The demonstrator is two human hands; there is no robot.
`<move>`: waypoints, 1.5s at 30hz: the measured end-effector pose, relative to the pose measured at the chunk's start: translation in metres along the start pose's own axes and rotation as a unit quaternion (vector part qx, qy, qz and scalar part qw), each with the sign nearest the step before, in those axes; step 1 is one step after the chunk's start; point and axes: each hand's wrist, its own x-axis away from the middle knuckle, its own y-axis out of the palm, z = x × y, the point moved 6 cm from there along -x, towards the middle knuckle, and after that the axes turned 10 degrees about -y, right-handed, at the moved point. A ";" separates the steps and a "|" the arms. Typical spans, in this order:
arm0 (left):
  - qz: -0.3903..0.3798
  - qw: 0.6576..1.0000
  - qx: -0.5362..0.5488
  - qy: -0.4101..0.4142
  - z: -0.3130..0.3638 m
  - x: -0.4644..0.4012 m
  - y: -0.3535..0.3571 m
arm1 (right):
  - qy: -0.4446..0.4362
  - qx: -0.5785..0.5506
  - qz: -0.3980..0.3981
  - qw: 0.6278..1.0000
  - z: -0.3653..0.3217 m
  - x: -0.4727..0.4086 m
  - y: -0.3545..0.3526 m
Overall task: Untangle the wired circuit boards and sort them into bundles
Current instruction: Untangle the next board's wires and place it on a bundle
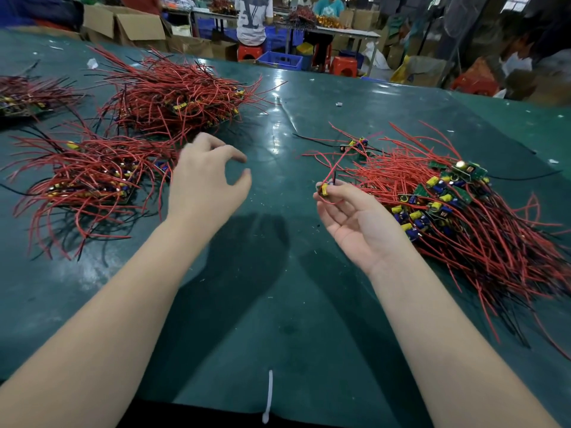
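right hand [349, 217] is pinching one small green circuit board with red wire leads [325, 189] over the dark green worktop [278, 304], left hand [204, 183] is hovering empty, fingers spread, tangled red-wire board pile [457, 211] lying at 3 o'clock, sorted bundles [89, 177] at 10 o'clock

A glossy dark-green worktop [278, 304] fills the foreground — beyond it stand open cardboard boxes [129, 24], a blue crate [279, 60], red stools [343, 65] and another long table [340, 31] with seated workers.
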 end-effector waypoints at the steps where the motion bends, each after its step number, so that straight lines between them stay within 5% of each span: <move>1: -0.028 0.998 0.052 0.019 0.007 0.001 0.002 | -0.002 0.007 -0.008 1.000 0.001 0.000 0.001; 7: -0.254 0.930 0.254 0.080 0.047 0.034 0.028 | -0.012 0.031 -0.045 0.998 0.004 0.000 0.007; 20: -0.203 0.915 0.348 -0.003 0.038 0.026 0.028 | 0.017 0.036 -0.134 0.990 0.004 0.008 0.020; 36: -0.220 0.874 0.429 -0.067 0.035 0.026 0.033 | -0.041 0.053 -0.088 0.994 0.000 0.003 0.014; 45: -0.262 0.739 0.576 -0.232 0.028 0.028 0.045 | -0.066 0.073 -0.107 0.989 -0.005 0.007 0.018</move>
